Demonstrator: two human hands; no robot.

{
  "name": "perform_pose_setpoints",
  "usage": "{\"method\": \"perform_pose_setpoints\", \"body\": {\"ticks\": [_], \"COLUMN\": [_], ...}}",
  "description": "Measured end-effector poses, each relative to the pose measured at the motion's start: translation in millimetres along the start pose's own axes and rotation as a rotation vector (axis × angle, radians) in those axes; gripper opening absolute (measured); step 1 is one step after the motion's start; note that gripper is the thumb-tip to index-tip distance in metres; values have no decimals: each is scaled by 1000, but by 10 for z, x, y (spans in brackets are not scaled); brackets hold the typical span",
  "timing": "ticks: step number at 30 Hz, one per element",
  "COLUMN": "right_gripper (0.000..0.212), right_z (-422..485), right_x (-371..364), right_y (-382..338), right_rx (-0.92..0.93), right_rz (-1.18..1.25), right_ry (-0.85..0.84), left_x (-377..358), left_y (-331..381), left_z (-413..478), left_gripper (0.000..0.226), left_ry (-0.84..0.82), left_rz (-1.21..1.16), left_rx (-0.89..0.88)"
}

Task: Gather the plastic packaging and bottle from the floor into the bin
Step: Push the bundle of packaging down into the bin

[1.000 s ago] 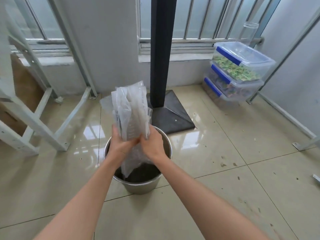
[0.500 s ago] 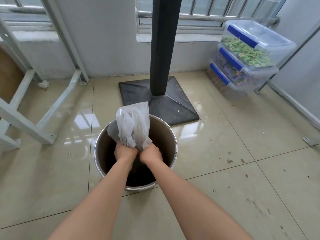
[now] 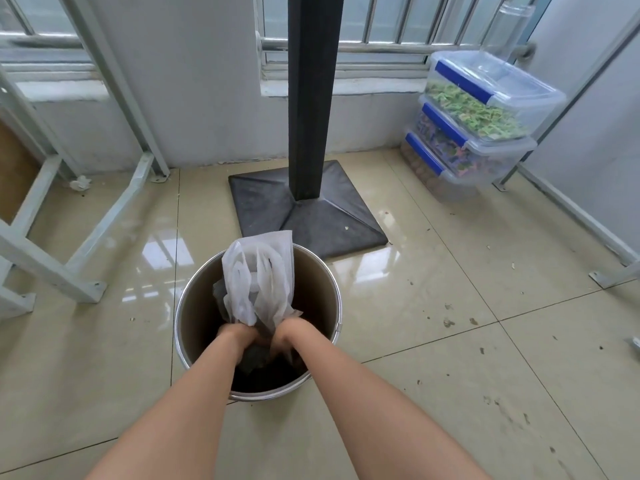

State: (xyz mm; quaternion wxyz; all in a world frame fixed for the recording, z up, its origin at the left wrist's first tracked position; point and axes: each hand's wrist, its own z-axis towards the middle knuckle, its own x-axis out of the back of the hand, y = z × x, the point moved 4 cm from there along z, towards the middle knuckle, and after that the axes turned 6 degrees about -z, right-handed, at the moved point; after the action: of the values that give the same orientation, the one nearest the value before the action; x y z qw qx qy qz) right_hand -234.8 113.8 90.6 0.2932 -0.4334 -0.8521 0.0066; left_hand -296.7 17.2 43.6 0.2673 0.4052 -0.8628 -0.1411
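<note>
Both hands reach down into a round metal bin (image 3: 194, 327) on the tiled floor (image 3: 450, 358). The left hand (image 3: 239, 336) and right hand (image 3: 289, 332) are each clenched around the bottom of crumpled clear plastic packaging (image 3: 259, 282) — its top rises above the rim. No readable writing. Just behind stands a black post (image 3: 313, 98) on a square base (image 3: 304, 209); stacked clear storage boxes (image 3: 485, 112) sit far right.
</note>
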Motion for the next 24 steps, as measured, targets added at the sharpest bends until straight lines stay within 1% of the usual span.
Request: {"method": "perform_pose_setpoints", "body": {"ticks": [2, 3, 6, 8, 9, 10, 11, 12, 13, 14, 16, 17, 19, 21, 22, 24], "right_gripper": [67, 67, 65, 58, 53, 48, 45, 44, 44, 46, 47, 46, 43, 40, 40, 35], "right_z": [-9, -23, -133, -251, -314, -369, -426, -473, -531, -594, -725, -806, -1007, -1241, -1371, -1639], "right_x": [57, 92, 153, 198, 216, 235, 254, 266, 280, 290, 310, 320, 362, 428, 470, 536], "right_y": [59, 89, 196, 231, 229, 226, 213, 199, 176, 161, 146, 144, 164, 224, 267, 387], "right_rx": [-23, -32, -51, -35, -32, -27, -25, -29, -29, -23, -6, 8, 45, 103, 129, 175], "right_rz": [168, 272, 591, 752, 811, 848, 866, 876, 883, 883, 892, 888, 863, 812, 764, 614], "right_ry": [126, 180, 205, 225, 236, 257, 290, 317, 335, 340, 323, 308, 280, 259, 254, 233], "left_x": [20, 40, 102, 155, 171, 195, 226, 268, 306, 334, 377, 391, 423, 512, 549, 621], "left_y": [-29, -32, -42, -60, -79, -133, -159, -147, -130, -86, 44, 76, 125, 193, 228, 316], "left_z": [-48, -86, -170, -170, -49, 232, 418, 375, 309, 119, -482, -666, -885, -1168, -1345, -1691], "left_gripper": [73, 79, 94, 94, 92, 95, 104, 113, 115, 108, 82, 74, 68, 55, 47, 41], "left_ry": [32, 56, 107, 75, 45, 34, 29, 32, 44, 45, 61, 68, 39, 54, 64, 104], "left_rz": [-125, -148, -142, -128, -127, -131, -147, -153, -166, -168, -142, -137, -44, 145, 288, 604], "left_rx": [20, 18, 18, 13, 4, 5, -3, -7, -19, -39, -82, -105, -160, -224, -270, -355]}}
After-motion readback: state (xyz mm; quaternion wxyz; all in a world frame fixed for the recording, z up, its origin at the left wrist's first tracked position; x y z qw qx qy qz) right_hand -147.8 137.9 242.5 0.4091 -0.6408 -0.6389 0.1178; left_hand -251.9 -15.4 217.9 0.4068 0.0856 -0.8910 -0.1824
